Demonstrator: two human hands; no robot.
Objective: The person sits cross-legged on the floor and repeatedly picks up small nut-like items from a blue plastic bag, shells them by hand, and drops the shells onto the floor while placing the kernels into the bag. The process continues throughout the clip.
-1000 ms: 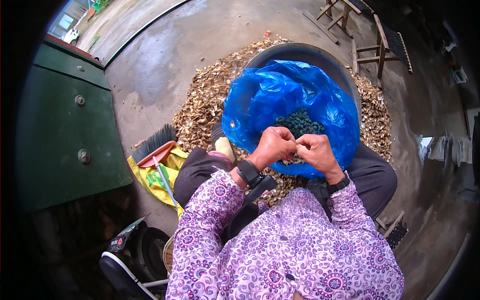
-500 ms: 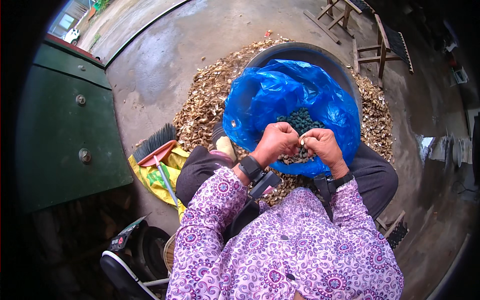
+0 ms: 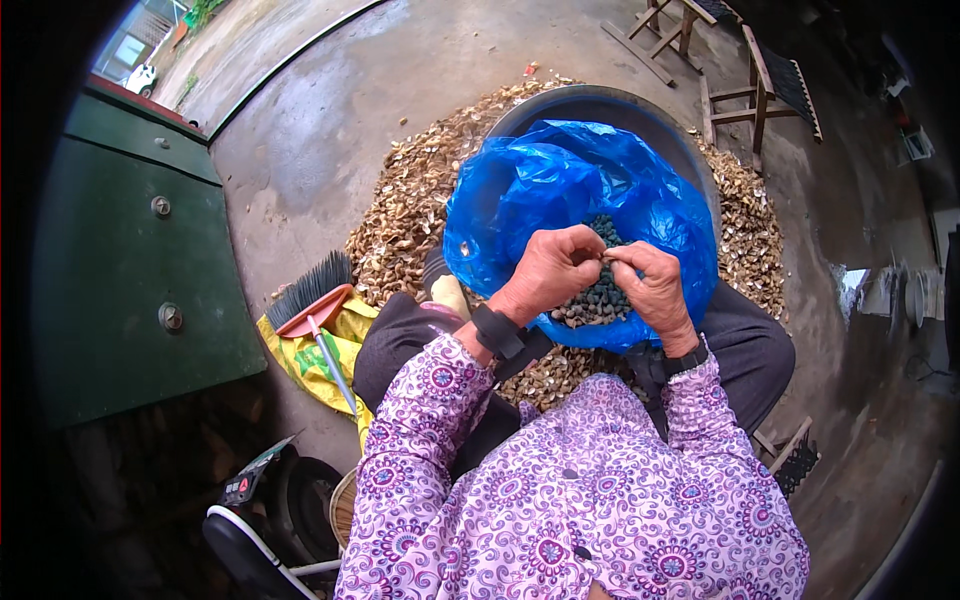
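My left hand (image 3: 555, 268) and my right hand (image 3: 650, 285) meet over a blue plastic bag (image 3: 520, 190). Both are closed in a pinch, fingertips together, on a small pale tan pod (image 3: 606, 256) that looks like a peanut; the fingers hide most of it. Beneath them, the bag holds a heap of small dark kernels (image 3: 600, 300), bluish toward the far side and browner near me. The bag lies open inside a wide grey basin (image 3: 680, 140), its folds spread over the rim. Dark bands circle both wrists.
Empty tan shells (image 3: 410, 220) lie piled around the basin. At left, a broom (image 3: 315, 308) rests on a yellow sack (image 3: 335, 350) beside a green metal panel (image 3: 150, 260). Wooden folding stools (image 3: 762, 90) stand at the far right. A wicker basket edge (image 3: 343, 510) shows at lower left.
My left hand has risen slightly and turned, its back now more toward me. The right fingers have closed in, and the pale piece seen earlier at them is now mostly covered.
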